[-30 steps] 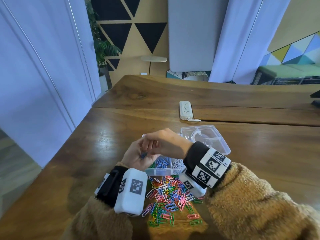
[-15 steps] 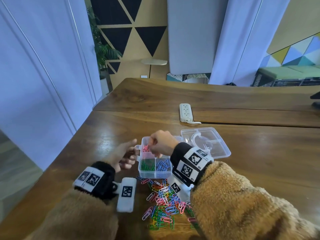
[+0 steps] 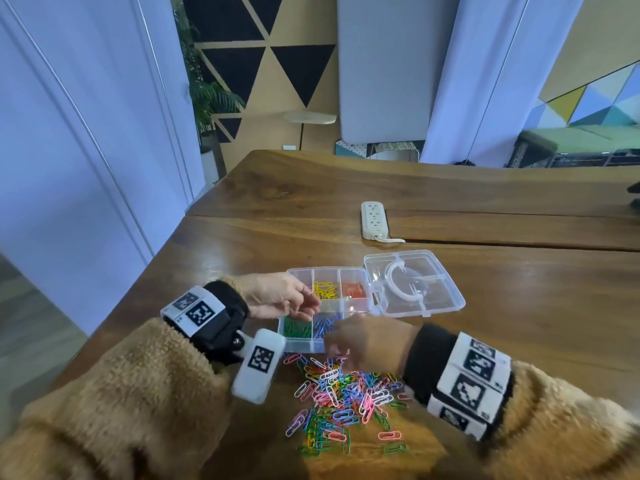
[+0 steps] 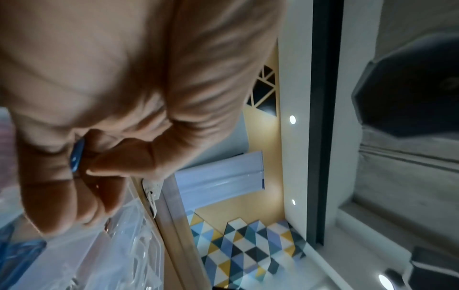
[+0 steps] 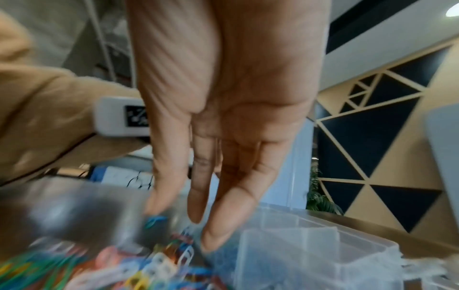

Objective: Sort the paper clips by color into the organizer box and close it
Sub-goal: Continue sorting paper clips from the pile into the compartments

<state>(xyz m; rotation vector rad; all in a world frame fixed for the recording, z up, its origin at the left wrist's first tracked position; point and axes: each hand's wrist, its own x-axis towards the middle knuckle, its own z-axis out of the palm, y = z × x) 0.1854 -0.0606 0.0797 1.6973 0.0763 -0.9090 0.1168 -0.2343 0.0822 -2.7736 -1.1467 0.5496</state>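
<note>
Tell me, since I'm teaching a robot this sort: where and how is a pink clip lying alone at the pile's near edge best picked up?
Probably take the pink clip from straight above, pinching across its two long sides near the middle. It lies flat on the table, apart from the pile, so nothing blocks its sides, and its thin wire leaves no edge to get under from the side.

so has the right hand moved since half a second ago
Yes. The right hand has pulled back from over the organizer box toward the loose clip pile, fingers straight.
</note>
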